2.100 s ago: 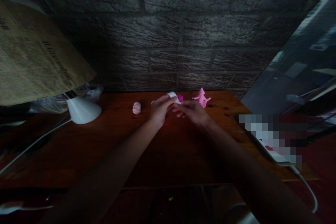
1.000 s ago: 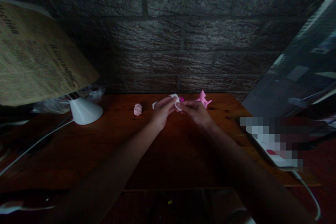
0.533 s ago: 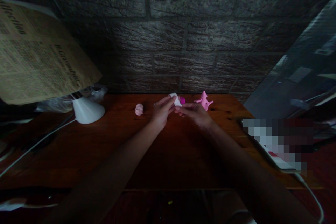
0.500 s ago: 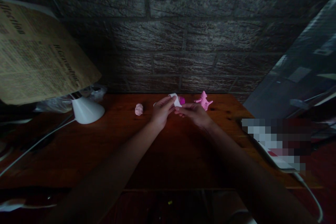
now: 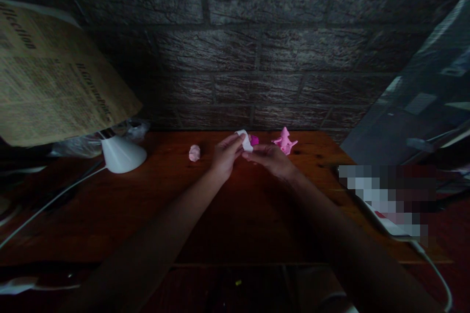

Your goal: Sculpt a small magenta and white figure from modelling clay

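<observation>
Above the bench (image 5: 235, 215), my left hand (image 5: 225, 153) clamps a white piece (image 5: 246, 142) in its fingers — my right hand (image 5: 272, 158) touches its edge, gripping or not, I cannot tell — near a pink figure (image 5: 285, 143).

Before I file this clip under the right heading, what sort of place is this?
Probably a desk indoors, perhaps in a home, though I can't be sure: a wooden table beside a block wall, a lamp with a printed shade, and a small pink figure.
</observation>
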`<state>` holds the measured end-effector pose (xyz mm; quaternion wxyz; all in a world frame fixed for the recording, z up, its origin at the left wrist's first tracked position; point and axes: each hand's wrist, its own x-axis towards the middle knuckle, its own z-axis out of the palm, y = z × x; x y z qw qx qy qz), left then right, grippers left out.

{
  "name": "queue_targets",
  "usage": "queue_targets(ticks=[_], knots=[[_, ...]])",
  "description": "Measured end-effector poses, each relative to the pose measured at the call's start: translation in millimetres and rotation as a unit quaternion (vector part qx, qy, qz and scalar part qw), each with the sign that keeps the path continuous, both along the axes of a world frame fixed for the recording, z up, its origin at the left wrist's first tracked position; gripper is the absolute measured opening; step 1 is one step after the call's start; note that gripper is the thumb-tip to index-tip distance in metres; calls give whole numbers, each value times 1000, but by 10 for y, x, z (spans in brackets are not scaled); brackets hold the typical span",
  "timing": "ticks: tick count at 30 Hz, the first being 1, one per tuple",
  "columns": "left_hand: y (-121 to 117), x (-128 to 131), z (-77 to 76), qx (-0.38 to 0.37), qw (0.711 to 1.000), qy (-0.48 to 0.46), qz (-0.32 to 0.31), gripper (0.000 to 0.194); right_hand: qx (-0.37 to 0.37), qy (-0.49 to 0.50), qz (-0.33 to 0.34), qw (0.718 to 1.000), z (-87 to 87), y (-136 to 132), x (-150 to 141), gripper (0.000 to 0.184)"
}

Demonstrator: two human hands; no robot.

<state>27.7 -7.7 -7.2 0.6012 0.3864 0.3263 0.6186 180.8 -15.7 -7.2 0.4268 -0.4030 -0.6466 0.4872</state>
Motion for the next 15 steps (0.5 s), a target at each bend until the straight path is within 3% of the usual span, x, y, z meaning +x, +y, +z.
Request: queue_targets(ticks=[11,15], knots=[[-63,3,110,3,999,-18,-43,27,18,0,45,999,46,-28,-8,25],[-77,15,99,17,999,-6,-41,24,31,26,28,999,54,-28,-20,28]])
